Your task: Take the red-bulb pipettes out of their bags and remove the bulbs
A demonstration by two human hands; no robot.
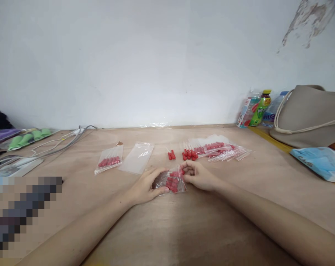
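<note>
A clear zip bag with several red bulb-ended pieces inside lies on the table in front of me. My left hand grips its left end, thumb below and fingers above. At the bag's right-hand mouth, my right hand has curled fingers around a red bulb-ended piece, partly hidden by the plastic. Just beyond the hands are loose red bulb-ended sticks with thin pale stems, a pair and a larger bunch. An unfilled zip bag lies flat beyond my left hand.
A filled bag lies at left, a pile of filled bags at right. Cables and bagged green items are far left. Bottles, a beige bag and a blue packet stand or lie right.
</note>
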